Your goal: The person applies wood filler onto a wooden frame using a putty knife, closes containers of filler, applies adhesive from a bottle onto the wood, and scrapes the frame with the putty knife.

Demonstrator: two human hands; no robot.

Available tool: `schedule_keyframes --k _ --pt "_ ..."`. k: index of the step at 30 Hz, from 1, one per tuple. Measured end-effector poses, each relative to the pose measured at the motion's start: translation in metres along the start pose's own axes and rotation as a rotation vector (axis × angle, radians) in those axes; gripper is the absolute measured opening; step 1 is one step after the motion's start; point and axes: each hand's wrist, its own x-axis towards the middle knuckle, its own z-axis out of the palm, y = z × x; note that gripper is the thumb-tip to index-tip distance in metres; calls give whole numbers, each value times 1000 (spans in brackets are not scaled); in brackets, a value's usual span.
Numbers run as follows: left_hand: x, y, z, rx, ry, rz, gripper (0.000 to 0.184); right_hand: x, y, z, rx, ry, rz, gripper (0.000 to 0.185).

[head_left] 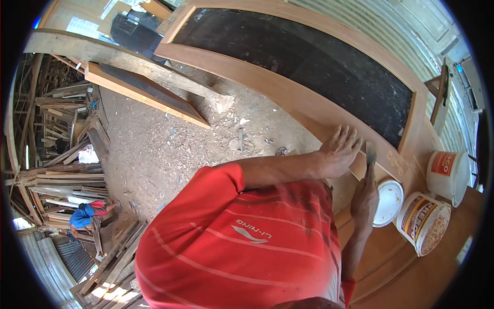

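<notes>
My left hand (341, 153) lies on the brown wooden frame (303, 98) of a long panel with a black, dusty inset (309, 56). Its fingers are stretched out and slightly apart. Close by on the right, my right hand (364, 198) is closed around a flat tool with a dark blade (371, 154), which looks like a putty knife; its handle is hidden in my fingers. The blade is at the frame's near edge, by the panel's right end. Whether it touches the wood I cannot tell.
A white lid or tub (388, 203) and two white buckets, one with an orange label (446, 170) and one smeared (424, 224), stand at right. A beam (128, 59) and a framed board (149, 98) are at left. Stacked timber (67, 180) and another person (87, 215) are farther left.
</notes>
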Motion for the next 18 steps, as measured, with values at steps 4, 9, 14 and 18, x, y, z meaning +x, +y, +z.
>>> schedule_keyframes --k 4,9,14,18 --pt "3 5 43 -196 361 275 102 0 -2 -31 237 400 -118 63" --pt "-10 20 62 -182 430 170 103 -3 28 19 441 144 -4 62" --pt "-7 21 64 -106 523 32 97 -5 53 35 366 258 -169 62" --pt "-7 17 56 -74 440 -29 92 1 42 7 469 -75 58 63"
